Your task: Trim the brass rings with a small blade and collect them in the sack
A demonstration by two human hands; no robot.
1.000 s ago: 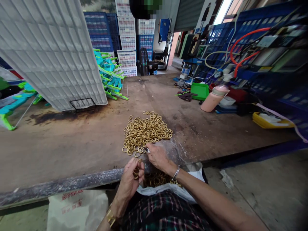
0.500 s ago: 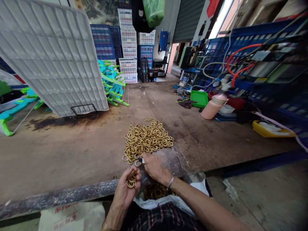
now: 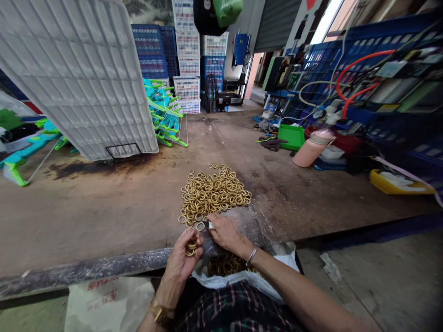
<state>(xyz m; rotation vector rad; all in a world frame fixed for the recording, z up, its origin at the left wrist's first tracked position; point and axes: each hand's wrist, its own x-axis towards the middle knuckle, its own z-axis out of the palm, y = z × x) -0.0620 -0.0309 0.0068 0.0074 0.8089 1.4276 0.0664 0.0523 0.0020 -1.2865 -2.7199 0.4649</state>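
Observation:
A heap of gold-coloured metal rings (image 3: pixel 216 191) lies on the wooden table near its front edge. My left hand (image 3: pixel 180 258), palm up with curled fingers, holds several of these rings (image 3: pixel 191 247). In my right hand (image 3: pixel 226 234) is a small tool (image 3: pixel 208 225) with a white body and a dark tip; its full shape is hidden by the fingers. The tip is at a single ring (image 3: pixel 200 226) at the heap's near side, close above my left fingertips. Below my hands, an open white bag (image 3: pixel 235 279) on the lap holds more rings (image 3: pixel 223 265).
A pale ribbed panel (image 3: pixel 86 78) stands at the left, with green-and-turquoise frames (image 3: pixel 166 115) behind it. To the right are a pink bottle (image 3: pixel 313 148), a green tray (image 3: pixel 291 137) and a yellow tray (image 3: pixel 394 182). Stacked crates (image 3: pixel 187 46) stand beyond the table (image 3: pixel 114 203).
The view has shifted slightly, so the table appears higher. My left hand has come nearer to the tool tip and the single ring. Both hands keep their grip.

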